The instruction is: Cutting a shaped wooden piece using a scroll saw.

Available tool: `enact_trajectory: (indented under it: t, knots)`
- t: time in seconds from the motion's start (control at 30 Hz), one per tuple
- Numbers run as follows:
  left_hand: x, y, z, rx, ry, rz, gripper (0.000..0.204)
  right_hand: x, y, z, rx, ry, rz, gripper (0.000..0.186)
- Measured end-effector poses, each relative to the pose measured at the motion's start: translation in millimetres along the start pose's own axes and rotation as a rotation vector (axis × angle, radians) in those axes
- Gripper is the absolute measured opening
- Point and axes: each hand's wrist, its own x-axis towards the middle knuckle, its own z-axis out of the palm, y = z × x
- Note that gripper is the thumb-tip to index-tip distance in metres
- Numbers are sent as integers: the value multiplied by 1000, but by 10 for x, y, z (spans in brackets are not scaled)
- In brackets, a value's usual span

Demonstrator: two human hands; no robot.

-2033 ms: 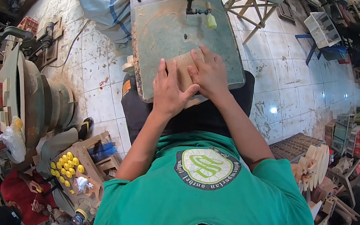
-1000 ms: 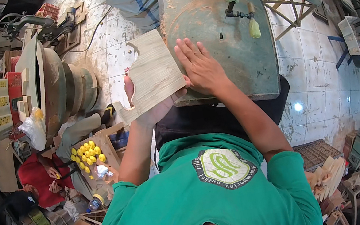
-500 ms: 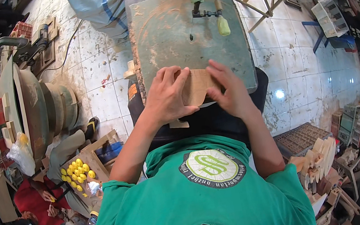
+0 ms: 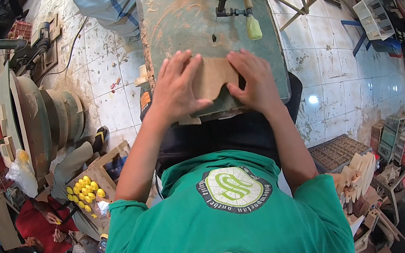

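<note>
Shifted since half a second ago, head view: curve-edged wooden board (image 4: 216, 75), now farther up the metal machine table (image 4: 171, 35), nearer its dark slot (image 4: 214, 37). Left hand (image 4: 173, 89): laid over the board's left side, thumb and fingers apart, not clamped. Right hand (image 4: 255, 81): at the right edge, thumb beside the curved cut-out, fingers apart from it. Placement: board flat between both hands, seemingly so they press and steer it from opposite sides. Changed too: right-hand fingertips, lifted earlier, now rest against the board.

Tan board (image 4: 215, 77), grey-green table (image 4: 178, 31), green shirt (image 4: 178, 237)
</note>
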Motion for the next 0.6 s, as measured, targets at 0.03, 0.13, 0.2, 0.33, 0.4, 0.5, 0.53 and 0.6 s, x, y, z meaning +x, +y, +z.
enact_trajectory:
  t: [0.03, 0.13, 0.2, 0.33, 0.4, 0.5, 0.53, 0.6]
  knots:
    - [65, -79, -1, -12, -8, -6, 115, 72, 29, 55, 2, -3, 5, 72]
    - [205, -270, -45, -24, -27, 27, 116, 214, 22, 108, 26, 66, 30, 71]
    - [258, -332, -53, -32, -51, 30, 116, 256, -13, 93, 40, 57, 78, 68]
    - [342, -443, -46, -89, -53, 101, 115, 251, -42, 128, 34, 95, 70, 67]
    - [372, -463, -49, -125, -60, 108, 115, 242, -51, 164, -14, 135, 60, 67]
    - [422, -470, -35, -107, -86, 144, 121, 226, 2, 178, 1, 134, 73, 69]
    - [436, -465, -37, -96, -91, 150, 121, 229, 7, 189, 2, 135, 69, 69]
    - [459, -460, -47, -82, -93, 155, 120, 233, 14, 198, 27, 107, 124, 71]
